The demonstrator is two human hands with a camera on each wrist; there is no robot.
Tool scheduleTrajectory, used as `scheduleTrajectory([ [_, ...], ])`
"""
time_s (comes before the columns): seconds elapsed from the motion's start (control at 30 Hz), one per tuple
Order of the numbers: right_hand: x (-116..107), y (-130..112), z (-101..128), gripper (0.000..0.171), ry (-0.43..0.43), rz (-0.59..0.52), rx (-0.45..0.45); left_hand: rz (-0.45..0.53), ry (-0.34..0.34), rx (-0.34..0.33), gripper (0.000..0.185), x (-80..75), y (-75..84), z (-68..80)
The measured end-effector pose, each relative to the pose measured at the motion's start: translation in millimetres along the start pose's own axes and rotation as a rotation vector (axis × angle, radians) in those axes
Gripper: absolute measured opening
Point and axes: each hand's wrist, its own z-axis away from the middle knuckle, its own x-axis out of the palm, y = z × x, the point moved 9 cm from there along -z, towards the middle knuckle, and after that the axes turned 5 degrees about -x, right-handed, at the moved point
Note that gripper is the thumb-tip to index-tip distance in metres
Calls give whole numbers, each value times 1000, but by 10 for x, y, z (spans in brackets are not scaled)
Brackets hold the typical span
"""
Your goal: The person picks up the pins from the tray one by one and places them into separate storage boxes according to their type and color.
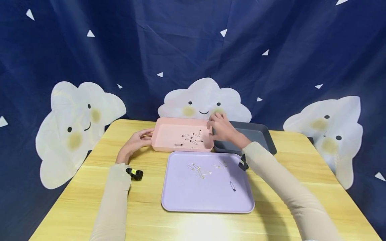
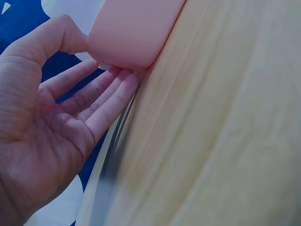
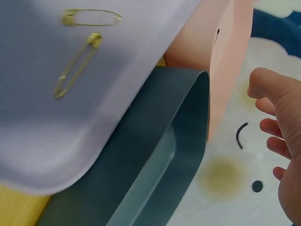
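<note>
Both your arms reach forward in pale sleeves. Your left hand [image 1: 134, 142] lies palm-up and relaxed, fingers [image 2: 101, 96] straight and together, thumb raised above them. Your right hand [image 1: 222, 128] is lifted farther ahead, fingers [image 3: 274, 141] loosely curled, gripping nothing that shows.

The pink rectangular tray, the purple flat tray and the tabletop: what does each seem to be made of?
The pink rectangular tray looks like matte moulded plastic: one even colour, rounded corners, no seams. The purple flat tray looks the same, with a soft sheen and a low rolled rim. The tabletop shows pale yellow wood grain in long streaks with a smooth finish; solid wood or printed laminate cannot be told apart.
</note>
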Motion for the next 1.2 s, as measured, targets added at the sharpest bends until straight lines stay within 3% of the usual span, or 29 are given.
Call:
scheduleTrajectory([
  [0.27,-198,-346,388,13,40,-43,-159,-2,-5,14,67,15,16,-2],
  [0.6,-224,-731,965,21,24,-20,-300,-22,1,22,67,2,4,-4],
  [0.9,-93,-866,1260,28,-107,-55,-325,-12,16,15,67,-39,2,16],
  [1.2,46,-946,1434,45,-215,16,-360,-13,7,13,67,-7,-2,0],
])
